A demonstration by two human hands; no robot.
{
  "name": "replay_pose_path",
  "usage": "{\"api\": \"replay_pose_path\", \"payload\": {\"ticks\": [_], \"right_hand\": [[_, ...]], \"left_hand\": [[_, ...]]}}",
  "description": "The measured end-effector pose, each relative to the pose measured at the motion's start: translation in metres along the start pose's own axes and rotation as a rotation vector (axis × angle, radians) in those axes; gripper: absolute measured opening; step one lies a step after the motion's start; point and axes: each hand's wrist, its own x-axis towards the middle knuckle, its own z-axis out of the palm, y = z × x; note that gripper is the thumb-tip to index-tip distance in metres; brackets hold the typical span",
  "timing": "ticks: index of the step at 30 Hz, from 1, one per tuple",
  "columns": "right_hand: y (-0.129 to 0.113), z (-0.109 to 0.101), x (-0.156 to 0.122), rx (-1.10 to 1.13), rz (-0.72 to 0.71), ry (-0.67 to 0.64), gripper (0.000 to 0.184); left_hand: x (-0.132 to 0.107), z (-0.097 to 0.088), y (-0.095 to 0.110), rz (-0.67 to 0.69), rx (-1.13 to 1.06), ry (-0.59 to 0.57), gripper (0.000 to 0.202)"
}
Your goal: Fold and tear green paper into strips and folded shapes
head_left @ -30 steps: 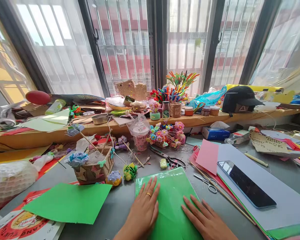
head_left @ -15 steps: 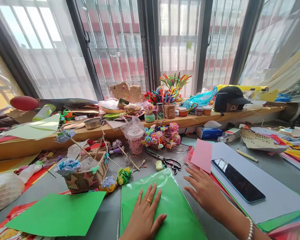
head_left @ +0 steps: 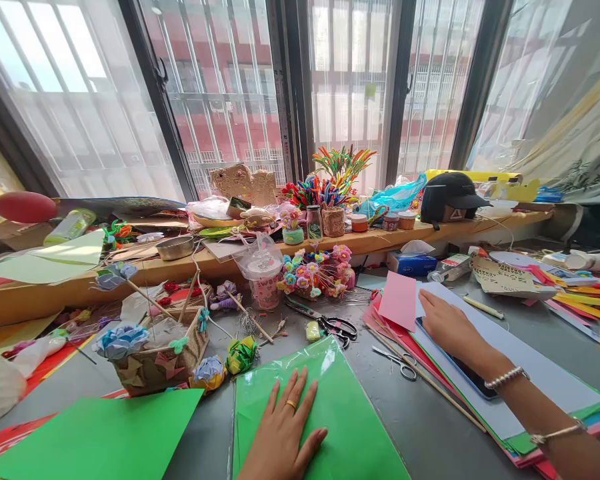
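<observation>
Barred windows [head_left: 220, 100] stand behind your crowded grey table [head_left: 410, 413]. Before you lies the green paper in its clear sleeve [head_left: 350, 420], at the near edge of the view. Your left hand [head_left: 284, 427] rests flat upon it, with fingers spread and released, grasping nothing. Your right hand [head_left: 453, 330] is above the phone [head_left: 470, 381] and the pale sheet [head_left: 545, 377], its fingers stretched out and the fingertips just beside the pink sheet [head_left: 399, 300]. Whether these fingers touch or pinch any paper, I cannot tell.

One second ago, both your hands were lying on the green paper; now the right one has gone across to the stack, while the left has remained. Farther out, small scissors [head_left: 409, 370] lie between the sleeve and the stack, and a loose green sheet [head_left: 95, 433] lies to your left.
</observation>
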Motion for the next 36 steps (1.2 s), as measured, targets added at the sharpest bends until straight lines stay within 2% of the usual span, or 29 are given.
{"api": "replay_pose_path", "payload": {"ticks": [2,5,9,12,15,18,25,28,31,36], "right_hand": [[0.018,0.0,0.001,0.014,0.024,-0.003,0.047],[0.044,0.011,-0.011,0.03,0.084,-0.073,0.044],[0.054,0.034,-0.034,0.049,0.122,-0.132,0.06],[0.042,0.042,-0.045,0.064,0.098,-0.123,0.071],[0.021,0.04,-0.044,0.052,0.006,-0.068,0.064],[0.001,0.033,-0.033,0.025,-0.065,0.007,0.057],[-0.035,0.033,-0.001,0.007,-0.141,0.124,0.06],[-0.04,0.032,0.002,0.016,-0.176,0.168,0.065],[-0.038,0.029,0.001,0.034,-0.184,0.219,0.061],[-0.032,0.023,-0.001,0.059,-0.126,0.296,0.057]], "left_hand": [[0.0,0.0,0.0,-0.003,0.002,0.003,0.053],[-0.001,0.001,0.0,0.0,0.006,-0.007,0.053],[-0.003,0.003,0.0,-0.008,0.007,-0.007,0.053],[-0.003,0.003,0.0,-0.008,0.002,0.001,0.053],[-0.002,0.003,0.0,-0.007,0.0,0.026,0.053],[-0.002,0.003,0.0,-0.001,0.01,0.04,0.053],[-0.002,0.007,-0.003,0.01,0.008,0.087,0.053],[-0.001,0.005,-0.003,0.008,0.005,0.028,0.052],[-0.001,0.003,-0.002,0.005,-0.005,-0.019,0.052],[-0.001,0.002,-0.002,-0.003,-0.021,-0.013,0.053]]}}
